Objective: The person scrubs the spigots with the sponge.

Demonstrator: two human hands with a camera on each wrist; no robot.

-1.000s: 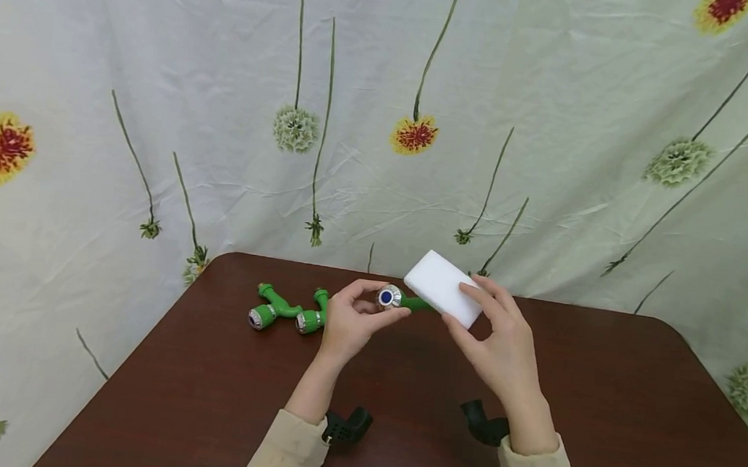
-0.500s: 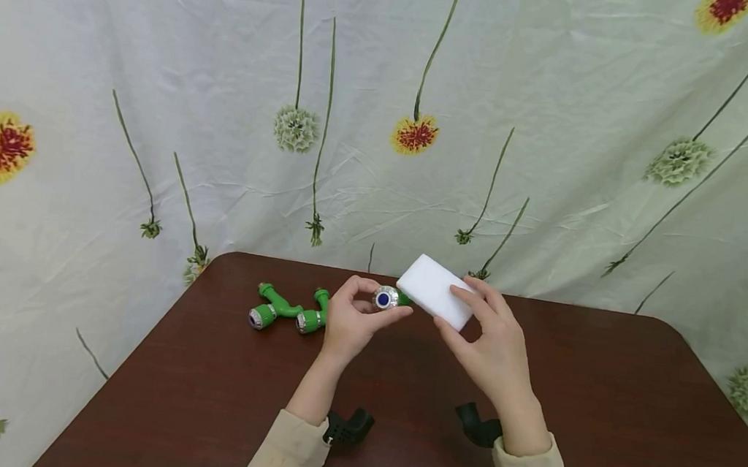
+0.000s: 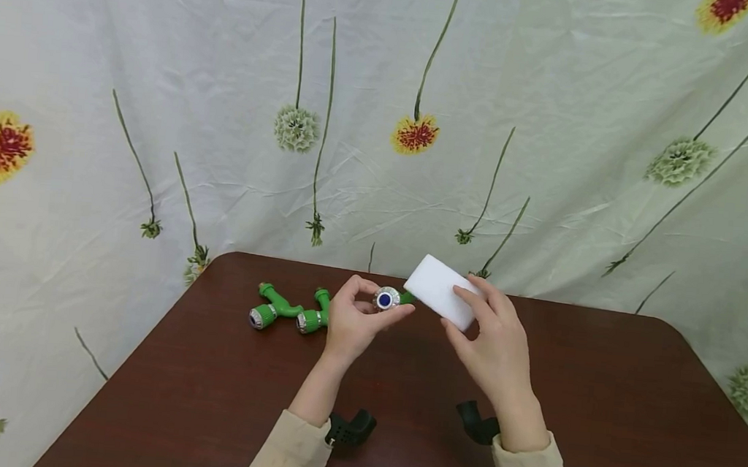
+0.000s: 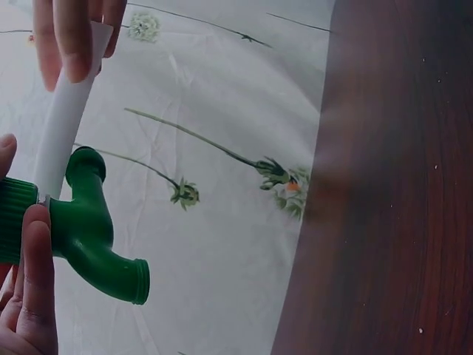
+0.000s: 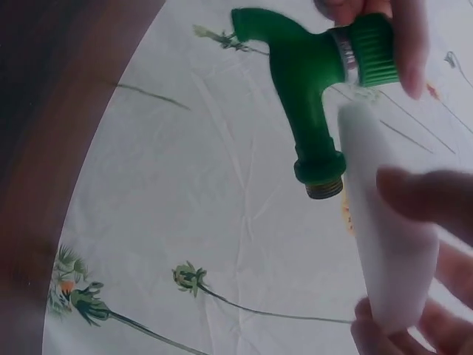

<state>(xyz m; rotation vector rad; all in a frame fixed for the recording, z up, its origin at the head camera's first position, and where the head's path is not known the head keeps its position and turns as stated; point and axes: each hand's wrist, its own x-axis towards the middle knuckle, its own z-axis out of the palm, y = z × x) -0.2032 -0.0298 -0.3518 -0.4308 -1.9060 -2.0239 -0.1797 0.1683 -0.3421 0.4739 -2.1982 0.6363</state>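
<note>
Green tap (image 3: 390,298): held above table (image 3: 598,398), pinched by left hand (image 3: 355,321) at its ribbed knob end; silver-blue cap faced the head camera; spout (image 4: 111,268) pointed away from the person.
Left hand: fingers (image 4: 33,274) and thumb curled round the knob, gripping firm.
White sponge (image 3: 440,290): block held by right hand (image 3: 495,346), thumb under, fingers (image 3: 475,294) over its near end; far end lay against the tap body, touching in the wrist views (image 5: 388,244).
Right hand: pinching the sponge, not spread.
Change: half a second earlier the sponge sat lower and more left, covering the tap body; now it had shifted up and right a little. One second back it lay further right again. So a back-and-forth stroke over the tap, left hand hardly moved.
Meaning: judged as rubbing the tap clean, mid-stroke, contact kept.
Spare taps (image 3: 287,312): two more green ones lay on the table left of the left hand, untouched, same place throughout.
Backdrop: flowered cloth (image 3: 383,117) behind the table.
Sleeves: beige, both wrists; black camera mounts (image 3: 348,428) under them.
</note>
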